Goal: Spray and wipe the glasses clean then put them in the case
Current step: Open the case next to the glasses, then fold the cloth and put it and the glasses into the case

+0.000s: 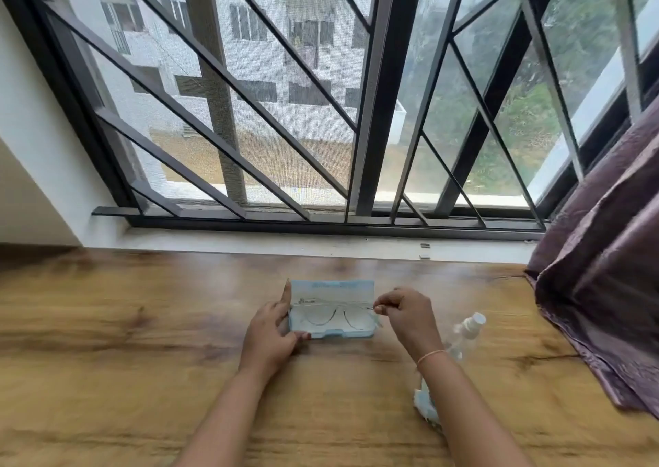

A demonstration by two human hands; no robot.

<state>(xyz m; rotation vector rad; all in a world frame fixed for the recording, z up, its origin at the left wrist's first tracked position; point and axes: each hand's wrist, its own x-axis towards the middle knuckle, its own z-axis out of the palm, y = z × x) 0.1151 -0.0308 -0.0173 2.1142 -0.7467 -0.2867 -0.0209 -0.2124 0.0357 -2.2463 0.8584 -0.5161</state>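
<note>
Left hand (272, 331) grips the left end of the open pale-blue plastic case (331, 334), steadying it on the wooden table (107, 359). Meanwhile the right hand (406, 315) pinches the right hinge of the clear thin-framed glasses (331, 316), apparently seating them inside the case.

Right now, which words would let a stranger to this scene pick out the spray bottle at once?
On the wooden table below the barred window, look between the right hand and the purple curtain. The bottle lies slanting there, partly behind the wrist. Unlike the pale blue case and the crumpled cloth, it is clear, with a white cap.
</note>
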